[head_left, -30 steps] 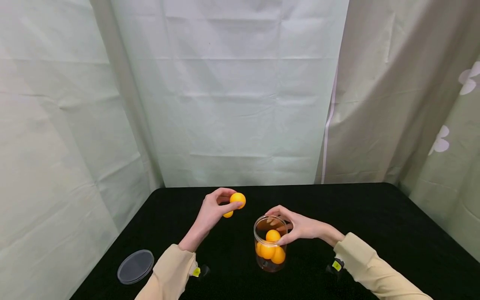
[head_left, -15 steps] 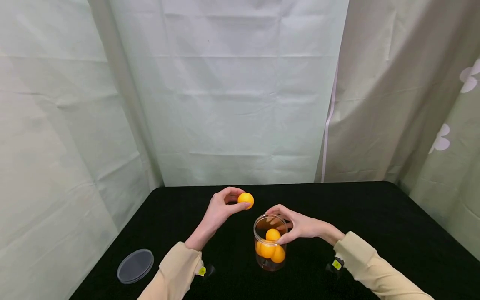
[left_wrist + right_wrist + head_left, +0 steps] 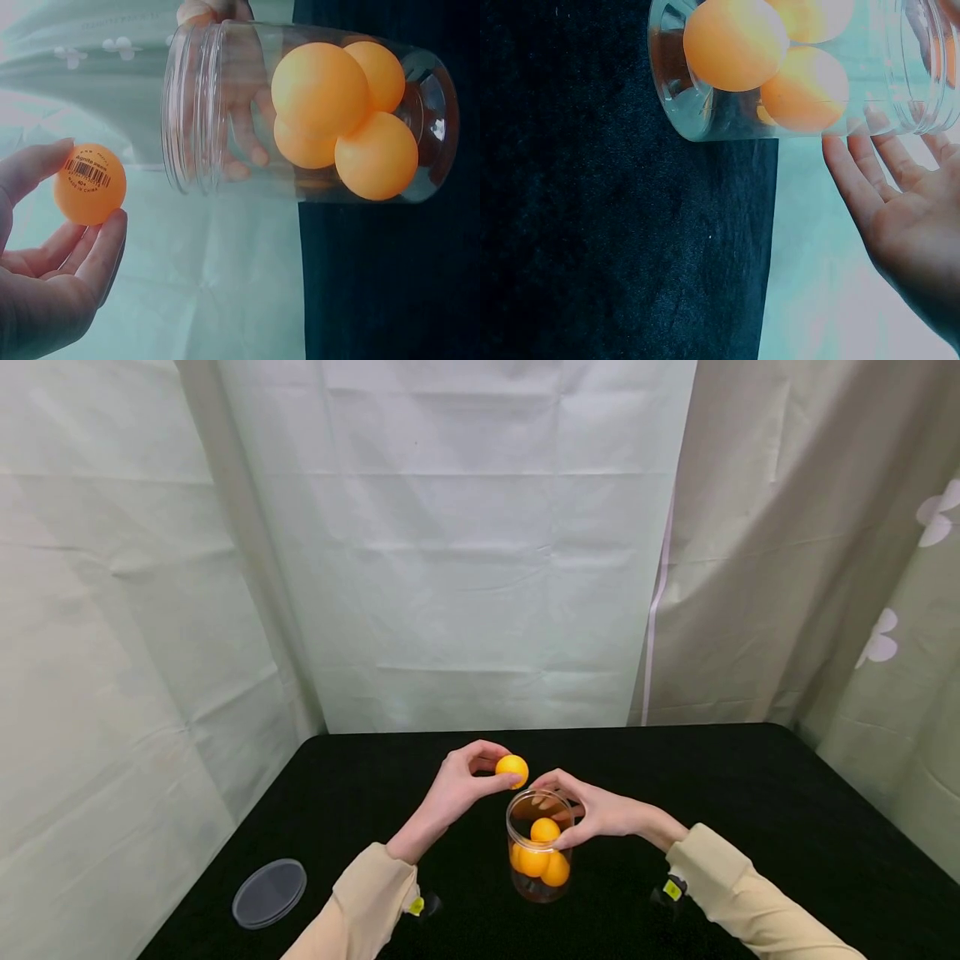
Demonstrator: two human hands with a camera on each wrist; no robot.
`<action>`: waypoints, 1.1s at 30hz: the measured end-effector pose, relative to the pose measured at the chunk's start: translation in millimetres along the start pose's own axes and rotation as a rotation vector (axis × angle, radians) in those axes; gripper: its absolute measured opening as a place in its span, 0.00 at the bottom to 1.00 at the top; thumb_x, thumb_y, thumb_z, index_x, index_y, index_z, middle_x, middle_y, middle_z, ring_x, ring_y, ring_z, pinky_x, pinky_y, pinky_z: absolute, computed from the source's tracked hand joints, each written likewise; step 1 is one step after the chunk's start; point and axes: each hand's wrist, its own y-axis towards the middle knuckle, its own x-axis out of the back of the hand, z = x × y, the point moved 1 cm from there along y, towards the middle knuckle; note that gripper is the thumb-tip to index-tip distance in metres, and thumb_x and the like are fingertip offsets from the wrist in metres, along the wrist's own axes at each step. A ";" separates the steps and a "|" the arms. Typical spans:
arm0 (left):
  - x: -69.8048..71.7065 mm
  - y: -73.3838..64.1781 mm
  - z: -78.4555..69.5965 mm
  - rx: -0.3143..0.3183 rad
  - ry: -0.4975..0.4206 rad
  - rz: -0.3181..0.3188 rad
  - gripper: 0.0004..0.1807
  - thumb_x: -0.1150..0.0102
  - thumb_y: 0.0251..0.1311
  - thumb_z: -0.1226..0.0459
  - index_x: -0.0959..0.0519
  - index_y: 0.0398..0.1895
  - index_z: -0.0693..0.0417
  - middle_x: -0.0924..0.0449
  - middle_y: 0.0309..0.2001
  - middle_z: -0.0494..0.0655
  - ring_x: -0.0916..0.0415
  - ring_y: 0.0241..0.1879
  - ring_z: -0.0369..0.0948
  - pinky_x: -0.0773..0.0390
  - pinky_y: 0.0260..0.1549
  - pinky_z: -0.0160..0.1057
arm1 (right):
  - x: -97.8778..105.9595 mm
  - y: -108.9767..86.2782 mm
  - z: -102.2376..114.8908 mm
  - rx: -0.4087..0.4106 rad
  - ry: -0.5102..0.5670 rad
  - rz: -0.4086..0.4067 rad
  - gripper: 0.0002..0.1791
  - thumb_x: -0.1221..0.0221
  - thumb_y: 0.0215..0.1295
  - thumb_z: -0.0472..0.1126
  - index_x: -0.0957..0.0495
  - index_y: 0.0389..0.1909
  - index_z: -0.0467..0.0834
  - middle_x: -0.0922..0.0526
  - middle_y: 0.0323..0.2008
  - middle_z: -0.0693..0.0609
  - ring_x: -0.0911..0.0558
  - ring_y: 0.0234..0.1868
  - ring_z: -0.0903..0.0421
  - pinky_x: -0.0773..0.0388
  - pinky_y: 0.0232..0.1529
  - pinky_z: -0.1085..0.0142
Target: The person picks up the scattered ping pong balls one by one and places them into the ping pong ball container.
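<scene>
My left hand [image 3: 459,787] pinches an orange ping-pong ball [image 3: 512,771] between thumb and fingers, just left of and above the mouth of a clear, round jar [image 3: 538,893]. Print and a barcode show on that ball [image 3: 88,184] in the left wrist view. The jar stands upright with no lid on it, and several orange ping-pong balls [image 3: 533,862] lie heaped inside. From the right, my right hand [image 3: 609,814] grips the jar near its rim, thumb at the near side and fingers around the far side. Its fingers [image 3: 847,169] show against the wall in the right wrist view.
A round, translucent lid [image 3: 270,893] lies flat at the left of the black-covered table [image 3: 712,793]. Pale curtains [image 3: 480,568] hang behind the table's far edge and along both sides.
My left hand has moved right with its ball, toward the jar's mouth. A second ball seen below that hand a second ago no longer shows. Right hand and jar stay in place.
</scene>
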 end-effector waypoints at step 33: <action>-13.1 7.7 23.9 -0.044 -0.025 0.147 0.17 0.38 0.53 0.64 0.27 0.45 0.61 0.25 0.40 0.49 0.27 0.40 0.46 0.26 0.38 0.42 | -0.7 2.6 1.2 0.054 0.054 0.039 0.36 0.43 0.53 0.36 0.50 0.62 0.43 0.40 0.57 0.42 0.38 0.57 0.43 0.35 0.52 0.53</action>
